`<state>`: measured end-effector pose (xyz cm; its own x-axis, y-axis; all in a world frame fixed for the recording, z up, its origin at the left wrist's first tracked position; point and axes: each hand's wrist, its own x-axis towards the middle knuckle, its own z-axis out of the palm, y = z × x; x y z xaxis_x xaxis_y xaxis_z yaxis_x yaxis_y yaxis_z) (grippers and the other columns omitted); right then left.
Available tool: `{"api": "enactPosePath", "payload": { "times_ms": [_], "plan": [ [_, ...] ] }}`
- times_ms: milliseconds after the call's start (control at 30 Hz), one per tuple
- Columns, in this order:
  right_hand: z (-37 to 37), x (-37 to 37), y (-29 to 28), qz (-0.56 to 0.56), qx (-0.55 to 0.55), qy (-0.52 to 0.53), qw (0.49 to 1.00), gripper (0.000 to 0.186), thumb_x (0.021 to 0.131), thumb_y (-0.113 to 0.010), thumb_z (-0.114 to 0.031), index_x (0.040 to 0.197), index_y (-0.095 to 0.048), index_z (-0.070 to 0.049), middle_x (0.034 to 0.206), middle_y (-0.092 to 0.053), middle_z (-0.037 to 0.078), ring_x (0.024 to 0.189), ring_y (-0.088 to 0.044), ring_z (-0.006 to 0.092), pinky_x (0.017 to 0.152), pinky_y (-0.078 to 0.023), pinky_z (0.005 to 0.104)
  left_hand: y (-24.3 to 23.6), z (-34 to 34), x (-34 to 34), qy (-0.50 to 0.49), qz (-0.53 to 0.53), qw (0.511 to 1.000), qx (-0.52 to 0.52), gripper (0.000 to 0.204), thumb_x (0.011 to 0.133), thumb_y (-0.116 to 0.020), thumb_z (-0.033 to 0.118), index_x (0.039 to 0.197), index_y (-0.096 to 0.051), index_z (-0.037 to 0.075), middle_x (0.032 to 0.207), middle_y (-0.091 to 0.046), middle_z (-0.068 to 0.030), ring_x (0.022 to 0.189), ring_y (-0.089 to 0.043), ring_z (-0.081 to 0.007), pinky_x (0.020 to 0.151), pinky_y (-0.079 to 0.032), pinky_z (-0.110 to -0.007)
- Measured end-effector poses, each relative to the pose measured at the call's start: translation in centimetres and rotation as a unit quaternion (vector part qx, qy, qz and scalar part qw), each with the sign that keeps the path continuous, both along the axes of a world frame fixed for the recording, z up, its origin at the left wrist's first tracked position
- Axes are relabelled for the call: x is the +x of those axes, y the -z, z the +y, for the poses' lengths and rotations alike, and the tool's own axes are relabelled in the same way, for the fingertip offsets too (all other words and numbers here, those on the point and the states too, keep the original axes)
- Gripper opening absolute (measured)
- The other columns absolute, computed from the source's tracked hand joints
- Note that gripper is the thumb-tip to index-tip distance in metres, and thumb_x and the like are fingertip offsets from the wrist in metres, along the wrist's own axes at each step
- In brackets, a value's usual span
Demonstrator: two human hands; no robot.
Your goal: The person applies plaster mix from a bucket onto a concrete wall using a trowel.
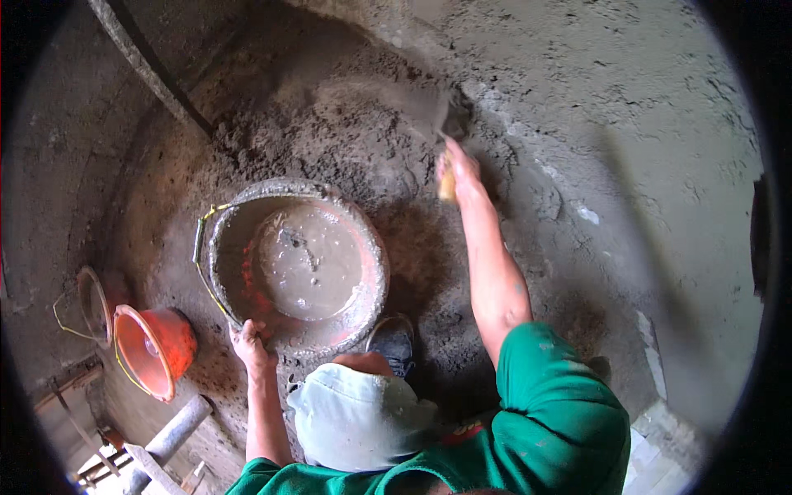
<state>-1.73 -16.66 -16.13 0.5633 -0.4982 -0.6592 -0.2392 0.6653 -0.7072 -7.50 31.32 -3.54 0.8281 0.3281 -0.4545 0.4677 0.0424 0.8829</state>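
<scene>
A large cement-crusted bucket (363, 235) with a reddish inside and thin grey slurry stands below me. My left hand (252, 345) grips its near-left rim, close to where the wire handle meets it. My right hand (459, 169) is stretched forward, closed around the wooden handle of a trowel (448, 183). The trowel's blurred blade (452, 113) is over damp mortar on the floor (346, 128), at the foot of the grey, freshly coated surface on the right. My shoe (392, 346) shows just beside the bucket.
An orange bucket (172, 355) and a second, dirtier bucket (115, 293) stand at the left. A grey bar (148, 58) slants down at the upper left. A plastered wall (660, 148) runs along the right. A pipe (181, 433) and boards lie at the lower left.
</scene>
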Motion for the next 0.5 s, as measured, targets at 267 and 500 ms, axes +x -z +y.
{"api": "enactPosePath", "payload": {
  "times_ms": [267, 500],
  "plan": [
    [4.1, -7.5, -6.1, 0.043, 0.028, 0.061, 0.997, 0.037, 0.089, -0.058, -0.042, 0.081, -0.050, -0.008, 0.055, -0.041, -0.006, 0.042, -0.040, 0.0048, 0.036, -0.034, 0.0210, -0.5, -0.8, -0.1, -0.032, 0.021, 0.999, -0.003, 0.012, 0.073, -0.053, 0.004, 0.084, -0.051, 0.009, 0.072, -0.049, -0.0011, 0.062, -0.049, -0.0137, 0.059, -0.041, -0.027],
    [10.3, 2.9, -3.5, 0.031, -0.027, -0.193, 0.980, 0.044, 0.085, -0.060, -0.051, 0.077, -0.061, -0.008, 0.066, -0.062, 0.003, 0.054, -0.057, 0.0164, 0.056, -0.046, 0.0314, -0.8, -0.5, 0.2, 0.040, -0.008, 0.997, 0.072, 0.006, 0.074, -0.054, 0.005, 0.068, -0.051, 0.005, 0.080, -0.048, -0.0045, 0.067, -0.049, -0.0162, 0.060, -0.041, -0.030]
  ]
}}
